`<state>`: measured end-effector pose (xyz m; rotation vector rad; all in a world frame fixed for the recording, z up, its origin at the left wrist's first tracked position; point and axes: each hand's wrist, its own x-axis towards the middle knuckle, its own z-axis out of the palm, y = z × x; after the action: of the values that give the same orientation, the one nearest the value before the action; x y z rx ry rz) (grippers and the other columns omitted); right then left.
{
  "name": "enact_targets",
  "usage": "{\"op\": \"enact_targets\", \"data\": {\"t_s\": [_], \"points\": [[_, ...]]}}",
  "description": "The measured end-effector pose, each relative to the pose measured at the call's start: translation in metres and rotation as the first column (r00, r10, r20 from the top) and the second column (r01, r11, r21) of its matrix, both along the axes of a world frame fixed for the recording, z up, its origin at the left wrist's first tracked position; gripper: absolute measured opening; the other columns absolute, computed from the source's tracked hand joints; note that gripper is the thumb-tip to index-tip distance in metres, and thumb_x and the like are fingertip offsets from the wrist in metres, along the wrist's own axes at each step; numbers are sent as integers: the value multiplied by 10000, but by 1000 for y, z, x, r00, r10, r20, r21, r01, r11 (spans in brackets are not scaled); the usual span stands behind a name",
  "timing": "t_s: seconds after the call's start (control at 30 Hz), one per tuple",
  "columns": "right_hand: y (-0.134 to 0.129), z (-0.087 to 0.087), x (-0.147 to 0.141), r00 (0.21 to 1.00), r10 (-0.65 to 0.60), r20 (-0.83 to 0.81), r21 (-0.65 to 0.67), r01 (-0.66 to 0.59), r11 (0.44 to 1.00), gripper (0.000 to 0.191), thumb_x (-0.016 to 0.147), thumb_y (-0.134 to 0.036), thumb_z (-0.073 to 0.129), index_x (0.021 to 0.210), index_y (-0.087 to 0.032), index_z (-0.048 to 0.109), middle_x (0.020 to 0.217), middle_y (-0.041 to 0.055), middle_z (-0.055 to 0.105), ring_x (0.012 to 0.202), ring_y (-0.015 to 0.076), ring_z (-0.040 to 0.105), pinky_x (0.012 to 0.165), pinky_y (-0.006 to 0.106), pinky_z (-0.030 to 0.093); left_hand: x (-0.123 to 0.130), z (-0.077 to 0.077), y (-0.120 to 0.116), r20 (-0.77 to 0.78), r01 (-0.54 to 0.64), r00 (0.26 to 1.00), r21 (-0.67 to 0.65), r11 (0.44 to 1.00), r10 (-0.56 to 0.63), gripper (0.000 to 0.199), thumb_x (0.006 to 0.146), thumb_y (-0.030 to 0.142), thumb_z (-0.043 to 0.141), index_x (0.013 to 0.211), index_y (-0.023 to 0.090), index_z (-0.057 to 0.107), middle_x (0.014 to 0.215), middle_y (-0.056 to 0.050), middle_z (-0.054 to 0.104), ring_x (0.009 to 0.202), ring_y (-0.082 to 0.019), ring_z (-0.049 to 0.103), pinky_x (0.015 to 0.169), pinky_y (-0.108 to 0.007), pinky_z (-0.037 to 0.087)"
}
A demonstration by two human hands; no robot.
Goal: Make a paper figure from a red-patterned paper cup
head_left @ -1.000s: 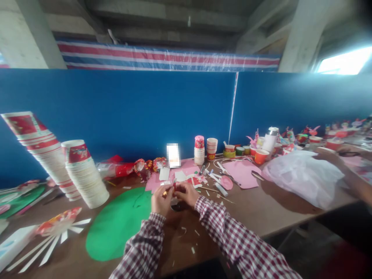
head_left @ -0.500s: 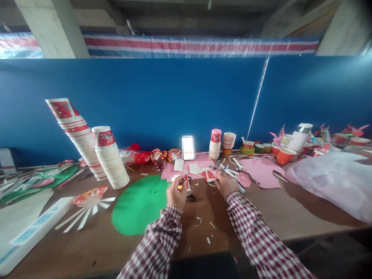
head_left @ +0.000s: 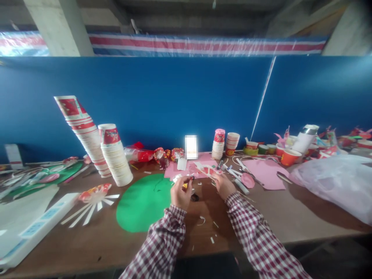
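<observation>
"How are your hands placed?"

"My left hand (head_left: 180, 192) is pinched on a small red-and-dark piece (head_left: 192, 178), with a yellow glint (head_left: 185, 185) at the fingers that I can't make out. My right hand (head_left: 223, 186) reaches forward, fingertips at some red-and-white scraps (head_left: 207, 170); whether it grips one, I can't tell."

"Where do those lie?"

"Ahead of me towards the counter's (head_left: 290, 217) back edge, by the right part of a pink sheet (head_left: 190, 167). A dark object (head_left: 194, 197) lies just beside my left hand."

"Which step is this?"

"Picking among the scraps with my right, I'd judge, while the left holds its piece. The next move seems to call for a light fingertip pinch, so one scrap comes up without dragging its neighbours."

"And farther out?"

"Leftward, a green disc (head_left: 142, 205), then a shorter cup stack (head_left: 115, 157) and a taller cup stack (head_left: 87, 138) leaning towards the back edge. Near the right end, a plastic bag (head_left: 331, 182)."
</observation>
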<state>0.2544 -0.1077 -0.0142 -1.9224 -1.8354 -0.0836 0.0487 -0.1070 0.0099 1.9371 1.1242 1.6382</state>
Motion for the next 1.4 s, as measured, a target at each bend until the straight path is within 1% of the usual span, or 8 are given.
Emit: {"op": "enact_targets", "data": {"t_s": [0.33,0.4,0.57,0.83,1.07,1.2,1.3,1.4], "points": [[2,9,-5,953,153,-261,82,-136,987,309,847,-199,351,1055,-170,577,961,83,646,872,185,593,763,297,442,-3,16,14,229,123,971,-219,968,-71,280,733,314,562,959,150,581,713,-36,622,554,-102,566,474,-196,447],[5,12,-5,915,186,-357,118,-153,981,301,860,-237,323,999,-157,577,792,56,648,708,168,593,655,277,451,-4,22,18,398,287,907,-339,896,-140,330,716,347,586,967,134,564,644,-8,601,436,-63,502,402,-175,398],[18,33,-6,844,269,-464,176,-210,962,260,849,-312,372,810,-156,577,624,-1,580,561,132,530,550,231,405,-7,30,37,674,668,697,-485,564,-246,327,655,316,659,889,120,542,611,2,578,437,-42,502,335,-119,292],[41,41,-28,843,341,-417,235,-262,936,235,847,-261,401,975,-193,587,850,40,646,756,164,586,682,256,429,-8,13,68,575,488,812,-574,657,-101,409,524,334,743,808,128,532,593,-3,607,514,-100,578,408,-168,391],[34,30,-40,818,364,-445,272,-263,925,162,839,-233,430,914,-191,567,818,37,617,737,162,563,661,250,415,-23,20,59,681,624,723,-573,532,-114,297,618,366,677,736,145,517,537,30,543,414,-49,470,392,-161,365],[33,24,-43,782,357,-511,229,-276,933,174,848,-277,431,830,-180,574,657,3,563,578,127,496,531,223,369,-36,42,49,671,585,725,-478,655,-157,255,674,345,631,816,167,517,627,19,552,474,-65,501,452,-187,430],[33,22,-48,726,382,-572,239,-299,924,218,865,-297,400,863,-181,585,621,-9,534,555,118,476,522,219,368,-40,48,47,442,300,891,-404,864,-103,305,692,313,618,947,179,517,674,17,566,456,-63,486,392,-168,391],[29,27,-52,684,398,-612,249,-311,917,251,892,-283,352,949,-190,577,630,-9,534,581,122,496,559,227,395,-37,39,46,79,46,997,-264,964,-26,279,710,280,593,967,183,547,704,-5,591,541,-101,547,452,-187,438]]}}
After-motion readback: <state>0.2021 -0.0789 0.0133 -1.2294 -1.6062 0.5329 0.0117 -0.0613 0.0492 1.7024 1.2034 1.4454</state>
